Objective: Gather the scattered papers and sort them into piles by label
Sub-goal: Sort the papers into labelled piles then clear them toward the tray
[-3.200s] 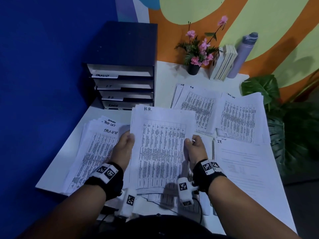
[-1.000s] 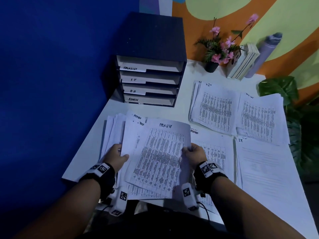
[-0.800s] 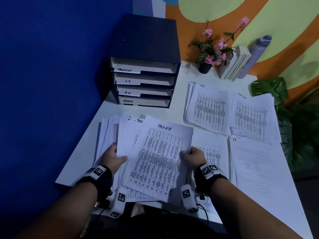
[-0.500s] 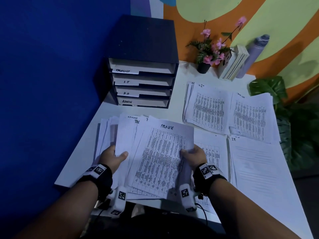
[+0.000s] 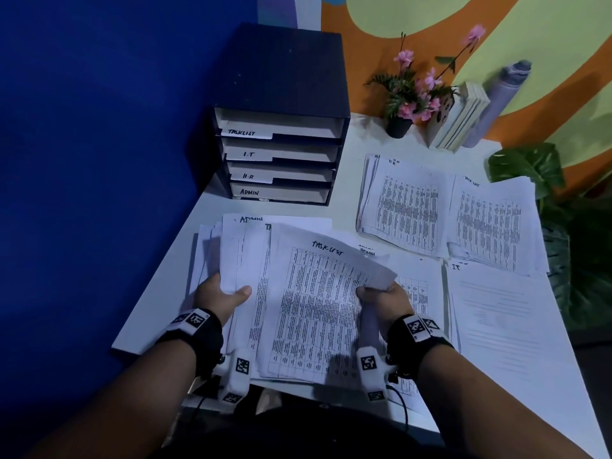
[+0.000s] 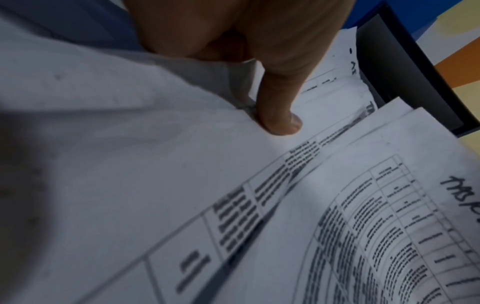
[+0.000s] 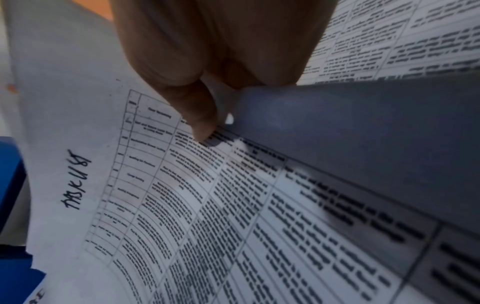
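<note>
A sheet headed "TASKLIST" (image 5: 318, 303) lies on top of the unsorted stack (image 5: 238, 260) at the desk's near left. My right hand (image 5: 381, 298) pinches its right edge and curls that edge upward; its thumb (image 7: 200, 121) presses on the printed table. My left hand (image 5: 220, 294) grips the stack's left side, thumb (image 6: 280, 115) on top. Sorted piles lie to the right: H.R. (image 5: 407, 207), task list (image 5: 490, 223), admin (image 5: 417, 286) under my right hand, I.T. (image 5: 506, 326).
A dark drawer unit (image 5: 281, 127) labelled TASKLIST, I.T, H.R, ADMIN stands at the back left. A potted pink flower (image 5: 410, 97), upright books (image 5: 457, 117) and a grey bottle (image 5: 503, 94) line the back wall. Leafy plant (image 5: 563, 210) beyond the right edge.
An H.R. sheet I held earlier is gone from my hands. Over the last second my right hand has lifted and curled the task list sheet's right edge; the left hand stays on the stack.
</note>
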The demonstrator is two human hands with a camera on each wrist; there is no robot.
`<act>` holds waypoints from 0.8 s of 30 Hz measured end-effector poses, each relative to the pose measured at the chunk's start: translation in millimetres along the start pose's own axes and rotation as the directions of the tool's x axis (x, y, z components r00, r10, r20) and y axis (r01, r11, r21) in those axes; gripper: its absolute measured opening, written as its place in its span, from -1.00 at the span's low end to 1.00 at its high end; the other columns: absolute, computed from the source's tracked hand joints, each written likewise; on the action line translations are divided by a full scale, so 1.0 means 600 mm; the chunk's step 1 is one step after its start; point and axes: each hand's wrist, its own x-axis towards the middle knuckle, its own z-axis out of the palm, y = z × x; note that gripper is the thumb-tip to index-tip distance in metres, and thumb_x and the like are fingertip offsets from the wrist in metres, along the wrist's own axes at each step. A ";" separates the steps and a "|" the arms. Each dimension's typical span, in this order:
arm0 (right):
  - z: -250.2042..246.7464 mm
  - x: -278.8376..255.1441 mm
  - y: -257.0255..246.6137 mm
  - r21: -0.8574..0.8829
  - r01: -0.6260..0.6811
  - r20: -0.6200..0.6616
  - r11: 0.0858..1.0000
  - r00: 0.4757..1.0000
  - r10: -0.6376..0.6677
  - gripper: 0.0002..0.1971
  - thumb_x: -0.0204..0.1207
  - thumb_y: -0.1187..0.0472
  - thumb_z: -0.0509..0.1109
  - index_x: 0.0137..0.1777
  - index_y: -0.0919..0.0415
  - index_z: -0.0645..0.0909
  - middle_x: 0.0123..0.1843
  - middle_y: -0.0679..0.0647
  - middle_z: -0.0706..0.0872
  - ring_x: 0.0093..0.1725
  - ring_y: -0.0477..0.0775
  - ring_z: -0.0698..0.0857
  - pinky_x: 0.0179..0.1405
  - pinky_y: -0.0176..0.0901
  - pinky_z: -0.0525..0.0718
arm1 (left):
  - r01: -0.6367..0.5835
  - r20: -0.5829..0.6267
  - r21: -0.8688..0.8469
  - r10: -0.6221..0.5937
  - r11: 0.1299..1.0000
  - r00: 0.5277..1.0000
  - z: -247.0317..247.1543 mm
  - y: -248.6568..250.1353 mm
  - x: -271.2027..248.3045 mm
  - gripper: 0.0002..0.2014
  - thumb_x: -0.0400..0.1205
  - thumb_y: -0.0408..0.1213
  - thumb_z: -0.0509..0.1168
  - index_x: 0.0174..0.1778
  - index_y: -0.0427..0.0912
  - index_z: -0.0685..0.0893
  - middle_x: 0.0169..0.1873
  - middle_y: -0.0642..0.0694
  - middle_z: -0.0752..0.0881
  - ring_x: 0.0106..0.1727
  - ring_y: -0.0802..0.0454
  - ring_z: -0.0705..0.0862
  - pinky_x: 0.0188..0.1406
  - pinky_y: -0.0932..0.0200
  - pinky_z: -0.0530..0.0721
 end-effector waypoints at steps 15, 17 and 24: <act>-0.011 0.008 0.002 -0.002 0.014 -0.069 1.000 0.998 -0.014 -0.76 0.15 0.48 0.51 -0.26 0.18 0.63 -0.41 0.16 0.65 -0.25 0.18 0.61 -0.19 0.09 0.60 | -0.089 -0.054 -0.104 0.084 0.991 0.995 -0.003 0.031 -0.022 -0.18 0.66 -0.54 0.19 0.64 0.34 0.03 0.36 0.19 0.40 0.28 0.15 0.47 0.20 0.21 0.42; -0.007 0.007 0.002 0.020 0.030 -0.036 0.999 0.999 -0.029 -0.76 0.14 0.46 0.47 -0.24 0.18 0.61 -0.42 0.15 0.63 -0.25 0.17 0.58 -0.20 0.09 0.59 | -0.135 0.000 -0.081 0.135 0.988 0.991 -0.001 0.037 -0.025 -0.18 0.67 -0.56 0.14 0.62 0.40 0.06 0.45 0.27 0.35 0.42 0.19 0.41 0.33 0.26 0.33; 0.002 0.003 -0.003 0.101 0.044 0.047 0.994 0.998 -0.049 -0.74 0.43 0.66 0.35 -0.16 0.28 0.58 -0.42 0.14 0.58 -0.35 0.09 0.55 -0.29 -0.06 0.58 | -0.130 0.001 -0.060 0.131 0.990 0.991 0.008 0.044 -0.020 -0.35 0.68 -0.51 0.08 0.58 0.27 0.29 0.56 0.12 0.35 0.20 0.17 0.57 0.00 0.51 0.51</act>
